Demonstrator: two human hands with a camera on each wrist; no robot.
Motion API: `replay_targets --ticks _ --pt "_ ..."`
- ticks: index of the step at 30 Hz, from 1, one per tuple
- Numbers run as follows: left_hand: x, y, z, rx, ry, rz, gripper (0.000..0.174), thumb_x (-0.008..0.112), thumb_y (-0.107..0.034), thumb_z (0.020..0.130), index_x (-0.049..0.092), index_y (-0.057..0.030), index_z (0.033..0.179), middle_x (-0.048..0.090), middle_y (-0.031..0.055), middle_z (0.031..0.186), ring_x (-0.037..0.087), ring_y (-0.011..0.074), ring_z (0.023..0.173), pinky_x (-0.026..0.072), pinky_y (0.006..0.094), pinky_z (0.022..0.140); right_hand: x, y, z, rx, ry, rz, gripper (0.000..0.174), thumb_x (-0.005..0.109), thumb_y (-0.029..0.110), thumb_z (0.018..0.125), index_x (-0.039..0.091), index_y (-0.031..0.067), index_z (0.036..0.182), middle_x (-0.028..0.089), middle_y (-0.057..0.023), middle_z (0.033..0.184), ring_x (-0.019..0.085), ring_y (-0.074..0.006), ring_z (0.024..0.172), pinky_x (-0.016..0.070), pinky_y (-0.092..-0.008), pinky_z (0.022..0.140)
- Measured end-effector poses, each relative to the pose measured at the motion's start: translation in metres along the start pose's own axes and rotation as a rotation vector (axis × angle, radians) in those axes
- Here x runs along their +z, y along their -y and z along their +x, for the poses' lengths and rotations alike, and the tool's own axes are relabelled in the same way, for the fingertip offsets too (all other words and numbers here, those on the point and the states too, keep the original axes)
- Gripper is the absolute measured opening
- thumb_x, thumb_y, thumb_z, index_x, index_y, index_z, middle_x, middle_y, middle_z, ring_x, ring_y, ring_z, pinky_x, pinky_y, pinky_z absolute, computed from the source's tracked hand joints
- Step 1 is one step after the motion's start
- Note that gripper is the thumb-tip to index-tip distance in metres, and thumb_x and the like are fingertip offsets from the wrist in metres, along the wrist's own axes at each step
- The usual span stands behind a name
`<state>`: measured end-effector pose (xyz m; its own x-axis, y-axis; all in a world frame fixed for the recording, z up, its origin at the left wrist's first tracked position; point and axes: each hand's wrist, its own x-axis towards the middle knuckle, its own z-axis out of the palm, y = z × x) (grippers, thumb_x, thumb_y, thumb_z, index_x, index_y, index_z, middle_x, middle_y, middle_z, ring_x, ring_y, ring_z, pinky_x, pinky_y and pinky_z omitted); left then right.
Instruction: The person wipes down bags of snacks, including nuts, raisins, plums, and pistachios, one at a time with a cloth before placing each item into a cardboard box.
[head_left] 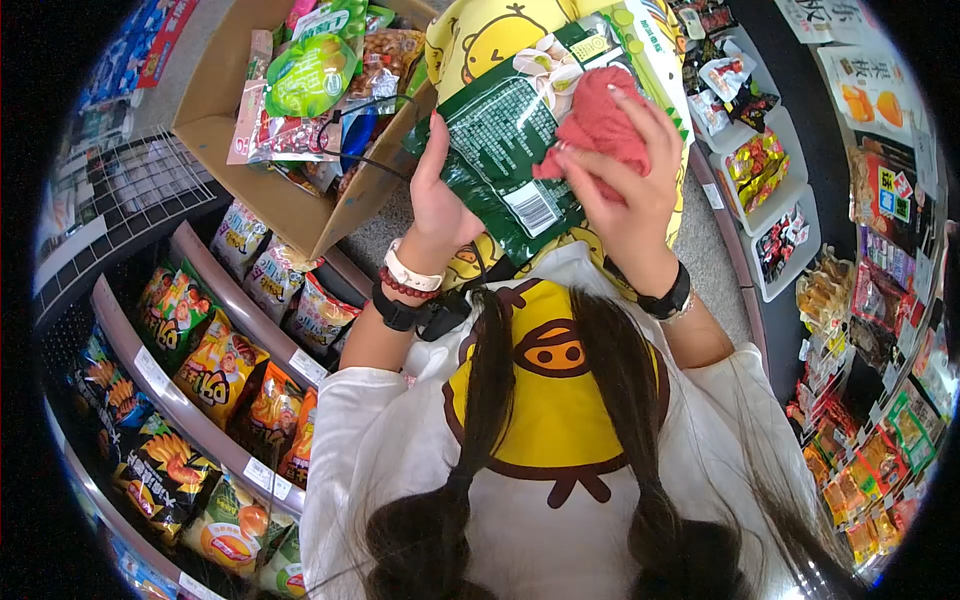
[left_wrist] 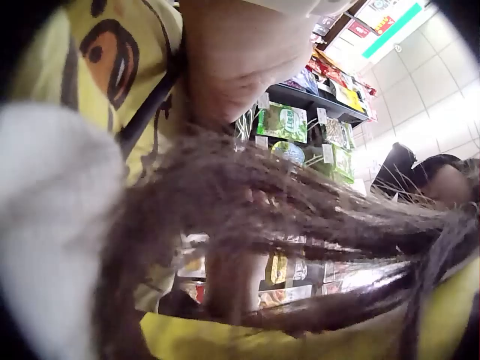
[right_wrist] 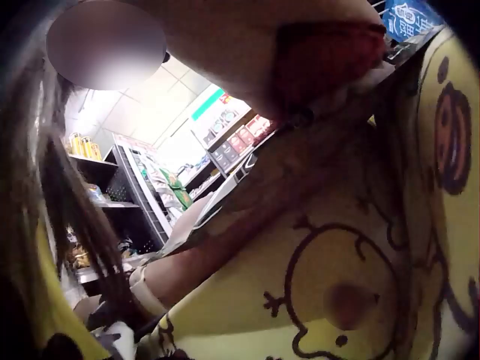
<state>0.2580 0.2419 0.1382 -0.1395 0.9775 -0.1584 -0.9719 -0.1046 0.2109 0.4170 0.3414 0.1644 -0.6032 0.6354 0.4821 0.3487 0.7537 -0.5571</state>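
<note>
In the head view, a dark green snack bag [head_left: 492,150] with pistachios pictured on it lies tilted over the lap, its printed side and barcode facing up. My left hand [head_left: 440,205] grips the bag's left edge, thumb along the front and fingers hidden behind. With bent fingers my right hand [head_left: 635,200] holds a crumpled red cloth [head_left: 603,112] against the bag's right part. The right wrist view shows the red cloth [right_wrist: 330,60] in shadow under the hand. Long hair [left_wrist: 247,202] covers much of the left wrist view.
A cardboard box [head_left: 335,215] full of snack packets stands ahead on the left, a dark cable looping over it. Shelves of chip bags [head_left: 222,368] run along the left. White trays [head_left: 785,250] of small wrapped snacks and hanging packets line the right. Yellow patterned fabric [head_left: 470,40] covers the lap.
</note>
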Motion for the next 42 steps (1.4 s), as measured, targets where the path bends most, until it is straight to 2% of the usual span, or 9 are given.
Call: replay_targets --ticks 6,10,17,22,26,29,34,37,42 --pt "0.004 0.001 0.001 0.032 -0.025 -0.032 0.058 0.029 -0.045 0.099 0.039 -0.0017 0.136 0.050 0.0173 0.133 0.052 0.0315 0.119 0.0407 0.0478 0.101 0.014 0.005 0.009 0.066 -0.163 -0.031 0.037 0.075 0.007 0.068 0.065 0.0135 0.103 0.056 -0.0067 0.121 0.046 -0.0336 0.116 0.0369 -0.0438 0.098" --pt "0.006 0.002 -0.001 0.036 -0.157 -0.010 0.058 0.029 -0.046 0.099 0.038 -0.0015 0.136 0.049 0.0172 0.133 0.051 0.0315 0.119 0.0392 0.0483 0.102 0.017 0.024 -0.008 -0.091 0.011 0.045 0.033 0.075 0.007 0.067 0.065 0.0132 0.097 0.060 -0.0038 0.113 0.050 -0.0320 0.113 0.0387 -0.0423 0.096" --pt "0.000 0.002 -0.001 0.000 -0.046 -0.047 0.060 0.028 -0.047 0.099 0.038 -0.0015 0.136 0.050 0.0171 0.132 0.052 0.0316 0.118 0.0387 0.0467 0.103 0.014 -0.002 0.016 -0.002 -0.140 -0.128 0.024 0.074 0.001 0.066 0.064 0.0107 0.085 0.063 -0.0050 0.105 0.050 -0.0310 0.110 0.0369 -0.0409 0.095" --pt "0.010 0.003 -0.001 0.044 -0.208 0.172 0.062 0.026 -0.051 0.098 0.034 -0.0038 0.139 0.048 0.0162 0.134 0.051 0.0290 0.119 0.0413 0.0460 0.101 0.016 0.028 -0.007 -0.292 0.129 -0.050 0.024 0.071 0.011 0.064 0.064 0.0150 0.086 0.059 -0.0011 0.112 0.047 -0.0296 0.116 0.0382 -0.0430 0.091" --pt "-0.001 0.003 0.000 -0.002 -0.024 0.004 0.062 0.026 -0.050 0.098 0.035 -0.0037 0.138 0.048 0.0158 0.133 0.051 0.0290 0.119 0.0421 0.0457 0.100 0.020 0.003 0.014 -0.162 -0.040 -0.041 0.026 0.072 0.008 0.062 0.064 0.0153 0.085 0.059 -0.0009 0.109 0.048 -0.0303 0.114 0.0386 -0.0431 0.090" --pt "0.005 0.003 -0.001 0.010 -0.137 0.090 0.061 0.026 -0.050 0.098 0.035 -0.0036 0.138 0.049 0.0158 0.133 0.052 0.0290 0.119 0.0423 0.0459 0.100 0.025 -0.002 0.022 -0.088 -0.153 -0.101 0.028 0.073 0.006 0.060 0.064 0.0157 0.084 0.058 -0.0009 0.108 0.048 -0.0305 0.113 0.0390 -0.0429 0.089" --pt "0.015 0.002 -0.004 0.050 -0.376 0.189 0.062 0.026 -0.051 0.098 0.048 0.0006 0.126 0.057 0.0162 0.122 0.057 0.0275 0.109 0.0466 0.0389 0.094 0.031 0.032 -0.008 -0.307 0.092 0.046 0.014 0.060 0.016 0.072 0.063 0.0167 0.086 0.056 -0.0009 0.118 0.046 -0.0289 0.117 0.0394 -0.0464 0.089" --pt "-0.009 -0.009 -0.007 -0.059 -0.020 0.104 0.065 0.024 -0.052 0.098 0.055 0.0016 0.116 0.062 0.0159 0.111 0.061 0.0266 0.100 0.0483 0.0376 0.091 0.033 0.045 -0.014 -0.364 0.171 0.065 0.021 0.068 0.013 0.066 0.066 0.0131 0.088 0.058 -0.0029 0.118 0.048 -0.0316 0.114 0.0408 -0.0445 0.087" --pt "-0.013 -0.012 -0.009 -0.092 -0.085 -0.004 0.064 0.027 -0.053 0.097 0.057 0.0010 0.112 0.063 0.0166 0.107 0.062 0.0279 0.096 0.0489 0.0382 0.089 0.030 0.052 -0.009 -0.350 0.266 0.073 0.025 0.061 0.013 0.071 0.064 0.0090 0.096 0.055 -0.0060 0.121 0.046 -0.0306 0.118 0.0390 -0.0465 0.090"
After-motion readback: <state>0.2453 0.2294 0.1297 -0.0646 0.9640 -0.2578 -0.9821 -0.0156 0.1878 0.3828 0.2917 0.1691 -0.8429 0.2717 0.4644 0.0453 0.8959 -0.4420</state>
